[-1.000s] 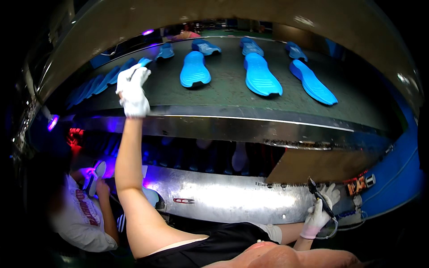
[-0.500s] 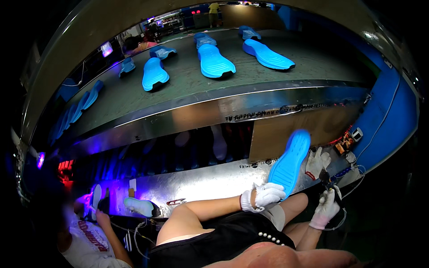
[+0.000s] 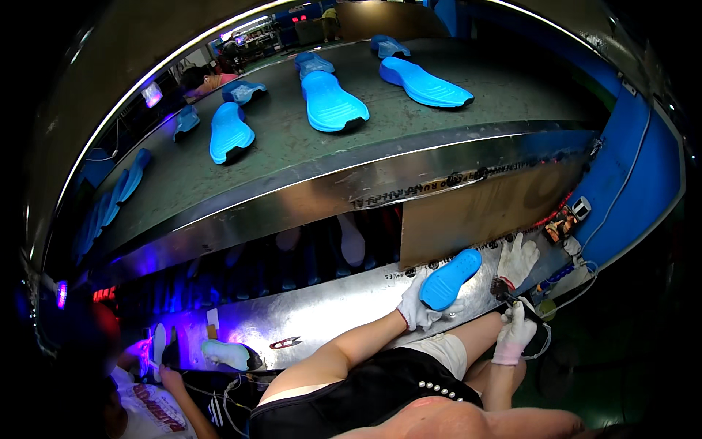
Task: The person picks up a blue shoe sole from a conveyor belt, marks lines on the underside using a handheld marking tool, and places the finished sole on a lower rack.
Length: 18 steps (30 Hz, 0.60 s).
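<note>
Clearly, blue sole (image 3: 450, 279) in left hand (image 3: 416, 310), apart from right hand (image 3: 516, 332).

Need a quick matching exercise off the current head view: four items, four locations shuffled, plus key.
Items
1. Blue sole nearest the person
2. Red snips
3. Loose white glove
4. Cardboard panel

Locations
A. Below the metal rail, behind the bench
B. On the bench, to the left of the left hand
C. In the left hand
D. On the bench, just right of the held sole

Pairs: 1-C, 2-B, 3-D, 4-A
</note>
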### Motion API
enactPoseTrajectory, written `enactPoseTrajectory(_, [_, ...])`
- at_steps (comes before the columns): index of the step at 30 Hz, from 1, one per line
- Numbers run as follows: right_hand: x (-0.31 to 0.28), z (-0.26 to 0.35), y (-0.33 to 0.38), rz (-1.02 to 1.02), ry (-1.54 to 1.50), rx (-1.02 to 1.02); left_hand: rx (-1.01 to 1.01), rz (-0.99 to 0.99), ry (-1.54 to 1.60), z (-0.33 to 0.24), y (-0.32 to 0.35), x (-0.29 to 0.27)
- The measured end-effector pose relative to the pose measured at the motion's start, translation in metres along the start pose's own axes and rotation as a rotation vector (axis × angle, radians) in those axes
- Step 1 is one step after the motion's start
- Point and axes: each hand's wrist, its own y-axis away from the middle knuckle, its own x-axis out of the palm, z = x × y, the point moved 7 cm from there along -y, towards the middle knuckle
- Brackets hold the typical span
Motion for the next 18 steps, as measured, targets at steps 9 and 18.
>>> enactPoseTrajectory(9, [0.026,-0.017,-0.018,0.127,0.630,-0.229,0.239,-0.419,0.039,0.026,-0.014,0.019])
enactPoseTrajectory(18, [0.088,0.046,0.049,0.395,0.987,-0.447,0.381,-0.172,-0.022,0.035,-0.024,0.027])
